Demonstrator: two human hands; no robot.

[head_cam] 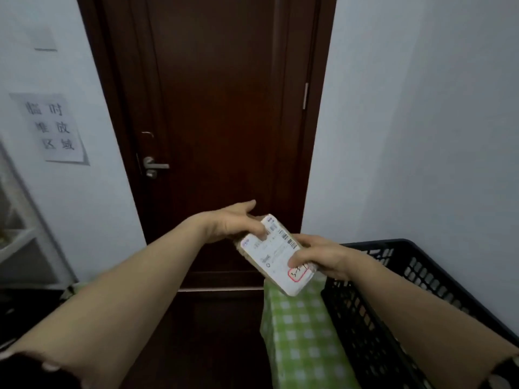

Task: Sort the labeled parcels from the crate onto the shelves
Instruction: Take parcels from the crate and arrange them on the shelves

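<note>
- Green-and-white checked cloth [297, 327] lies closest to me, directly below the hands, draped over something I cannot make out.
- Just right of that cloth, under my right forearm, stands the black plastic crate [365, 332] with its lattice wall; its inside is hidden from this angle, so I cannot tell what it holds.
- Both forearms reach forward from the bottom corners and meet at one parcel [276, 256], a small flat brown package held in the air above the cloth, at the crate's near left corner and clear of both.
- My left hand [233, 223] grips the parcel's far end, thumb pressed on top and fingers tucked beneath, with one finger sticking out straight past it.
- My right hand [320, 255] clasps the near right edge, thumb lying on the top face and fingers curled round the side.
- The parcel's top face carries a white shipping label [269, 248] with barcodes, and by my right thumb a red-outlined box [299, 273] with a handwritten code that starts "3-3"; the rest is covered.
- Beyond the hands is a closed dark brown door [224, 108] with a metal lever handle [154, 165] up and left of my left hand.
- Further left, a paper sign [53, 127] with printed characters hangs on the pale wall, and below it, at the frame's edge, is part of a white shelf unit [19, 240].
</note>
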